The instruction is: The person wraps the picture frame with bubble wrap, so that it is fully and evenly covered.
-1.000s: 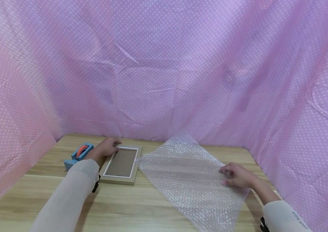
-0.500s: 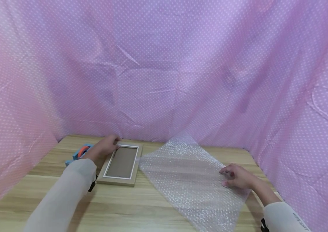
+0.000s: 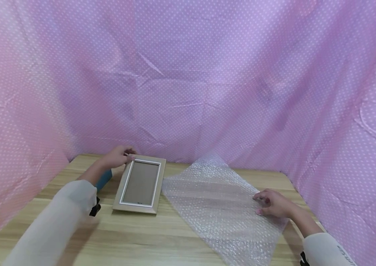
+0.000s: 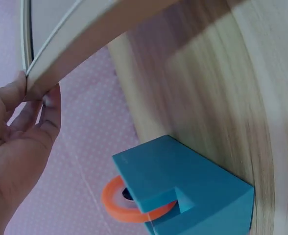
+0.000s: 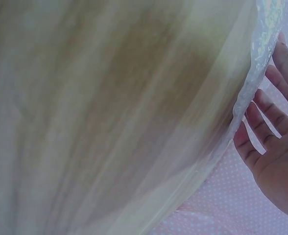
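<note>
My left hand (image 3: 116, 156) pinches the far left corner of a beige picture frame (image 3: 118, 201) with a white inner border. In the head view the frame is tilted, its far end raised off the table. Thumb on the front and fingers behind, the hold shows plainly in the left wrist view, where the frame's edge (image 4: 80, 54) crosses the top. On the right, a sheet of clear bubble wrap (image 3: 214, 199) lies flat on the table. My right hand (image 3: 274, 203) rests on its right edge with relaxed fingers, seen also along the bubble wrap (image 5: 247, 83) in the right wrist view.
A blue tape dispenser (image 4: 183, 181) with an orange core (image 4: 117, 208) stands on the wooden table (image 3: 134, 240), mostly hidden by my left forearm in the head view. Pink dotted cloth (image 3: 188, 92) encloses the table at the back and sides.
My left hand has lifted the far end of the picture frame, which lay flat before. The left forearm has shifted left, covering most of the tape dispenser. My right hand stays on the bubble wrap.
</note>
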A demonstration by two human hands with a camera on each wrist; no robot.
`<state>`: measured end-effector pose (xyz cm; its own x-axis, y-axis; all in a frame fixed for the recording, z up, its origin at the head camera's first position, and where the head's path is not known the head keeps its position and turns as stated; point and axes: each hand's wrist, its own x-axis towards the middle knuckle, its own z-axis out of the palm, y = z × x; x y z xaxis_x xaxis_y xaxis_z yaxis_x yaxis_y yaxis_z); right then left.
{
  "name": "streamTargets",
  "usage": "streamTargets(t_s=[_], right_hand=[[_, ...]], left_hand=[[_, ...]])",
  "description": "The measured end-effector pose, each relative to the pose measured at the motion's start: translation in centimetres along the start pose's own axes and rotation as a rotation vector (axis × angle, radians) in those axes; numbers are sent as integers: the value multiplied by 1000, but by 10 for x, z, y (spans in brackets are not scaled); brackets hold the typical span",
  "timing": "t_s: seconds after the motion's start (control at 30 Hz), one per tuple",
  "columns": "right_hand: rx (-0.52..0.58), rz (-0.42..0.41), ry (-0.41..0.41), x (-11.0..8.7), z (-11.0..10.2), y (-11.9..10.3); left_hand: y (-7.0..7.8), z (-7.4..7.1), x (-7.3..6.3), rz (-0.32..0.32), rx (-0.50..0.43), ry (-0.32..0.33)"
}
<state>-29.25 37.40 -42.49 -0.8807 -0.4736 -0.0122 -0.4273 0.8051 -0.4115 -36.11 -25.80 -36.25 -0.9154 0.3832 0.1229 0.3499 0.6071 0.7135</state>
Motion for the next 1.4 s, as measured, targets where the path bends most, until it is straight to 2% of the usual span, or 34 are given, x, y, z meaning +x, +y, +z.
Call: streamTargets(t_s=[0.2,0.37,0.5,0.7,0.97,1.03,1.17,1.4], right_hand=[[0,-14,-2,1,7,-1],[10,-6,-8,0,12,-3],[29,1,-16,-2,17,-3],[26,-53,26,-2,18,1],[-30,-98,65,6,-6,3],[-33,-102,69,8,-8,4],[-23,-90,66,9,-5,7],[-21,-53,49,4,-2,7]], left_hand=[[7,-8,-11,-86,-127,42],[13,-8,-17,-120,-160,70],[28,-6,-17,-153,-168,85],[62,6,2,-121,-231,97],[108,21,30,-43,-354,148],[116,25,34,-28,-386,164],[129,34,42,-38,-441,190],[148,56,58,3,-458,252]])
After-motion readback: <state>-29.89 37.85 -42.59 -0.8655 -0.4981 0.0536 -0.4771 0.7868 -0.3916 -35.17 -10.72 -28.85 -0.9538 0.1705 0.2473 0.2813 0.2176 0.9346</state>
